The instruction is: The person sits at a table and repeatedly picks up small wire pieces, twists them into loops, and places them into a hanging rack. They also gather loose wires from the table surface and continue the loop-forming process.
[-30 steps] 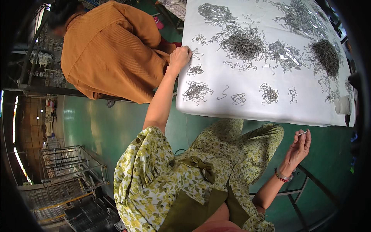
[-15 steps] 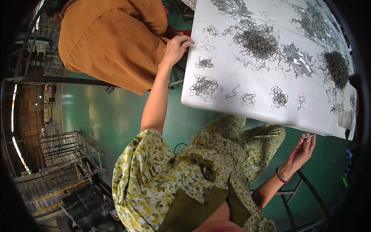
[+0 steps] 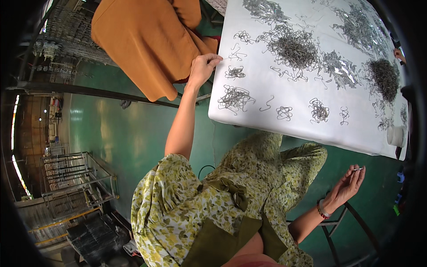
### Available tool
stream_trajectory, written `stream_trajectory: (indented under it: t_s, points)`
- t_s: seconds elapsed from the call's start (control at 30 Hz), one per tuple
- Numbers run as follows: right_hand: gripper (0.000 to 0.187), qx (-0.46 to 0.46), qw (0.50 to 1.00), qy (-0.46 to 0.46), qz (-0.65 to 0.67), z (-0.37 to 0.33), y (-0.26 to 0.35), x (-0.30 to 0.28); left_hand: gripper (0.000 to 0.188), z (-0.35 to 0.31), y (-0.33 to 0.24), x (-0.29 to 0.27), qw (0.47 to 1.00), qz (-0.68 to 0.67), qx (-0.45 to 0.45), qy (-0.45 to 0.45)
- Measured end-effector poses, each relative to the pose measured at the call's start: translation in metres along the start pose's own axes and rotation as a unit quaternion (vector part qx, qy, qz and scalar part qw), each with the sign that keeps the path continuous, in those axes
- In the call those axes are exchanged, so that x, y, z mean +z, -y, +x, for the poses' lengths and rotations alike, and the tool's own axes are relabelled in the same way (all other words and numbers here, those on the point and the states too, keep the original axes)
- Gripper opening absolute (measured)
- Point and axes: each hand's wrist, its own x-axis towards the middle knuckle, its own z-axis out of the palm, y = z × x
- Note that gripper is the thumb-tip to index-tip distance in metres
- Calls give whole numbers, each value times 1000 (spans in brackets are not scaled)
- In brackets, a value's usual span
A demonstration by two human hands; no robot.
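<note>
At the left edge of the white table (image 3: 275, 122), my left hand (image 3: 204, 69) is closed in a pinch beside loose S-shaped wire hooks (image 3: 237, 54); what lies between its fingertips is too small to make out. My right hand (image 3: 347, 186) is off the table's near right edge, above the floor. Thumb and fingers there hold a small shiny metal piece (image 3: 357, 169). Along the near side of the table lie a single S-hook (image 3: 266, 103) and small bunches of hooks (image 3: 319, 111). A larger tangle of hooks (image 3: 235, 99) sits at the near left corner.
Big hook heaps (image 3: 294, 50) and silvery metal strips (image 3: 341, 69) cover the far half. A white round container (image 3: 395, 136) stands at the near right corner. A person in an orange-brown garment (image 3: 142, 49) is at the left; another hand (image 3: 399, 55) shows at the far right.
My left hand has shifted slightly toward me along the table's edge. My right hand has dropped a little lower, still holding the metal piece. The person in orange-brown has moved away and rightward.
</note>
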Motion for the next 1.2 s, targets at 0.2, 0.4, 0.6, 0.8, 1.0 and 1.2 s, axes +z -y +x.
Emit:
stream_trajectory:
  t_s: [0.2, 0.4, 0.6, 0.8, 1.0, 1.2]
  points:
    - [27, -27, 999, -30, -20, -14, 9, 13, 19, 74, 11, 11, 993, 36, 23, -107]
    - [28, -51, 992, -103, -49, -22, 22, -4, 17, 59, -7, 11, 985, 115, 29, -122]
    - [28, -40, 994, -91, -32, -10, 15, -11, 13, 20, 24, 14, 985, 141, -12, -100]
    - [27, -19, 998, -63, -20, -1, 6, 12, 20, 34, 25, 20, 989, 102, 31, -106]
    - [28, -32, 996, -77, -36, -8, 13, 12, 21, 72, -5, 20, 993, 115, 22, -5]
    - [30, -38, 992, -108, -45, -20, 21, -11, 17, 70, -21, 20, 986, 152, 5, 63]
